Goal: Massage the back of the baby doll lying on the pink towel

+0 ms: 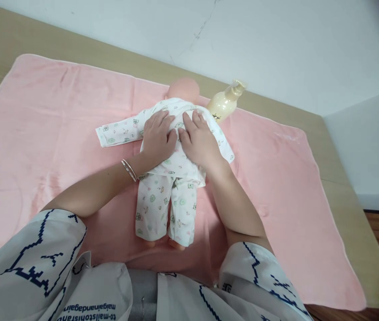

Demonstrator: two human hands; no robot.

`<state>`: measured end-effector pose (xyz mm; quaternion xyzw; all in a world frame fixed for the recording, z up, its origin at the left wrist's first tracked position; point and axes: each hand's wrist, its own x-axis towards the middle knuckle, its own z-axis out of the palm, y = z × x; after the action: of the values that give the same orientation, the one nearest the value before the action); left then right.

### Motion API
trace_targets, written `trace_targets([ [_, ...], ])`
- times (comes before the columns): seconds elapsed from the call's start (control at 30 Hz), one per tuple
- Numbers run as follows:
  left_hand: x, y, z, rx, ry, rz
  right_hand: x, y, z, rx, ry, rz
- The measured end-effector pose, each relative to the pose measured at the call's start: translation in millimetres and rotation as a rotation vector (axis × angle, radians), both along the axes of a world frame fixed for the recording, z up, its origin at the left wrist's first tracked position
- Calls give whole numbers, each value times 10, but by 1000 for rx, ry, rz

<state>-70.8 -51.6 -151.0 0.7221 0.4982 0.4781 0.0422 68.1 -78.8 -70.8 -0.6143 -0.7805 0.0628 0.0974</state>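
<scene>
The baby doll [183, 89] is lying on the pink towel [42, 133] covering the bench [25, 40], feet toward the person, with a pump bottle [224, 104] standing just beside the doll's head. The left hand [158, 136] and right hand [199, 141] are pressing flat, side by side, on the doll's chest, each grip released and grasping nothing. Dressing is looking nearly complete: the trousers [149, 205] are on and the printed top [179, 162] is covering the torso, though one sleeve [117, 133] is lying stretched out from the doll, and whether the front is fastened cannot be told.
</scene>
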Motion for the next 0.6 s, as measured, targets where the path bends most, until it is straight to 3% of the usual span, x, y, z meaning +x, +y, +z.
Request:
trace_targets([
  [0.13,-24,56,-54,77,32,-101,-20,47,-98,44,-17,8],
  [0.33,-57,-12,-14,197,-1,-94,-175,-235,-84,151,-67,-58],
  [0.47,-35,-32,9,110,-17,-31,-142,-191,-19,106,-29,-85],
  [0.6,-6,14,-11,2,14,27,-17,27,-48,66,72,-14],
])
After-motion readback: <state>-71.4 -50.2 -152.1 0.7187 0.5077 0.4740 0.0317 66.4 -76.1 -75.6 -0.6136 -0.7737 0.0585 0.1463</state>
